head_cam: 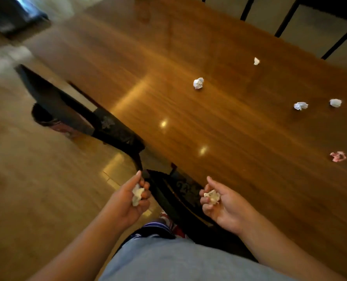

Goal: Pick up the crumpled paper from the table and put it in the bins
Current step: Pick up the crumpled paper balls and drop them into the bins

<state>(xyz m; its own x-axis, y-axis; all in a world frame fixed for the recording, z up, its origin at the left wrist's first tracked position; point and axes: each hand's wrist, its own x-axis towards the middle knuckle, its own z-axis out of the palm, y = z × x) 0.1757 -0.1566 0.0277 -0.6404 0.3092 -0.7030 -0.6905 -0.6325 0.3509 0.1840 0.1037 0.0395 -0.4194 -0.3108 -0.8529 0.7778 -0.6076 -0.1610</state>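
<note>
My left hand [128, 199] grips a white crumpled paper ball [137, 194] over the floor, left of a chair. My right hand [221, 203] holds another crumpled ball [212, 196] in curled fingers above the chair at the table's near edge. On the brown wooden table [168, 78] lie several white paper balls: one in the middle [198, 83], a small one farther back [256, 61], two at the right [300, 105] [335, 103]. A pink crumpled paper [338, 156] lies near the right edge. No bin is clearly in view.
Two dark chairs stand at the table's left side, one far [71, 110] and one just in front of me [180, 197]. More dark chair backs [286, 17] line the far side. Tan floor [36, 179] spreads to the left.
</note>
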